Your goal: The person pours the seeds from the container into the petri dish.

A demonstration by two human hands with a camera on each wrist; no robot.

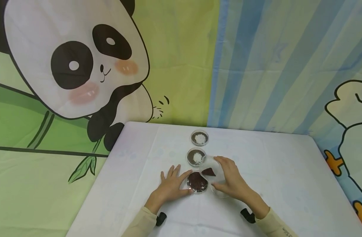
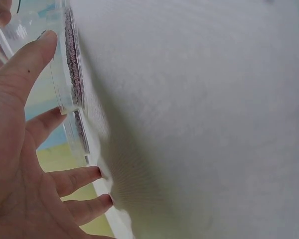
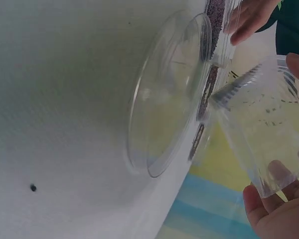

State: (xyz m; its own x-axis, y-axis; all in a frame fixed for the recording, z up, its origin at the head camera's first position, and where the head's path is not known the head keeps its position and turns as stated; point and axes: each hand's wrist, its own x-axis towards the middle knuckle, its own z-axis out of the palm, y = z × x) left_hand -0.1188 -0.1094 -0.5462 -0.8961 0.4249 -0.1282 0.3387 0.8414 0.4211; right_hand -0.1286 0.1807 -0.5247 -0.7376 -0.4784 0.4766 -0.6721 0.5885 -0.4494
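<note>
My left hand [image 1: 170,188] steadies a round clear petri dish [image 1: 197,182] by its rim between thumb and forefinger, the other fingers spread on the cloth. Dark brown grains cover that dish, with a little white at its edge. In my right hand [image 1: 232,179] is a clear plastic cup [image 3: 261,134], gripped between thumb and fingers and tilted over the dish's right side. A patch of dark brown grains [image 1: 208,171] lies inside the cup. Beneath the cup a clear round lid or dish [image 3: 162,99] rests on the table, partly hidden in the head view.
Two more petri dishes stand in a line behind: a middle dish [image 1: 192,158] and a far dish [image 1: 199,138], each with dark grains and a white heap on top. A white cloth covers the table [image 1: 275,174]. A printed panda curtain [image 1: 181,65] hangs behind.
</note>
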